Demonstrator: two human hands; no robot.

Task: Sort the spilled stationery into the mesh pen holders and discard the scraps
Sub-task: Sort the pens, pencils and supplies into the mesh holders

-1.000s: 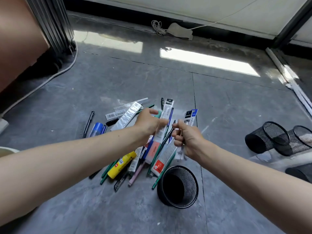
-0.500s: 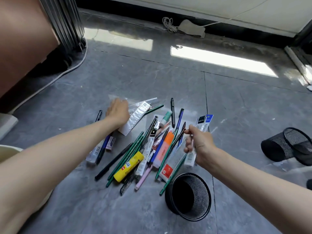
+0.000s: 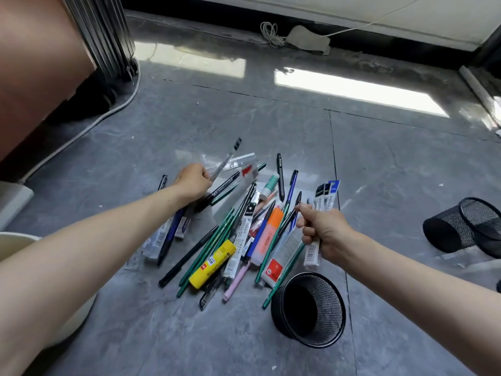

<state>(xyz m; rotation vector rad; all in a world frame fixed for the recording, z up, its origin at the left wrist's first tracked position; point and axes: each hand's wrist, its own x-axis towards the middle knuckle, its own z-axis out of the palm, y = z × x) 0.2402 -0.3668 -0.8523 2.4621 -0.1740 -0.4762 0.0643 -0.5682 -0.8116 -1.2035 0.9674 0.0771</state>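
Note:
A pile of spilled stationery (image 3: 238, 234) lies on the grey floor: green pencils, pens, a yellow glue stick (image 3: 212, 264), an orange highlighter (image 3: 267, 234) and plastic packs. My left hand (image 3: 193, 181) is shut on a clear refill pack (image 3: 225, 161), lifted at the pile's far left. My right hand (image 3: 322, 233) grips several refill packs (image 3: 315, 213) and dark pens at the pile's right. An upright black mesh pen holder (image 3: 309, 312) stands just in front of my right hand.
Two more mesh holders (image 3: 466, 223) lie tipped over at the right edge. A cream bin rim (image 3: 16, 240) shows at the left. A white cable (image 3: 81, 131) runs along the floor by a brown cabinet (image 3: 40, 63) at the back left.
My left hand left the middle of the pile, reached to its far left side, and has now closed on a clear refill pack and raised it. My right hand kept its packs.

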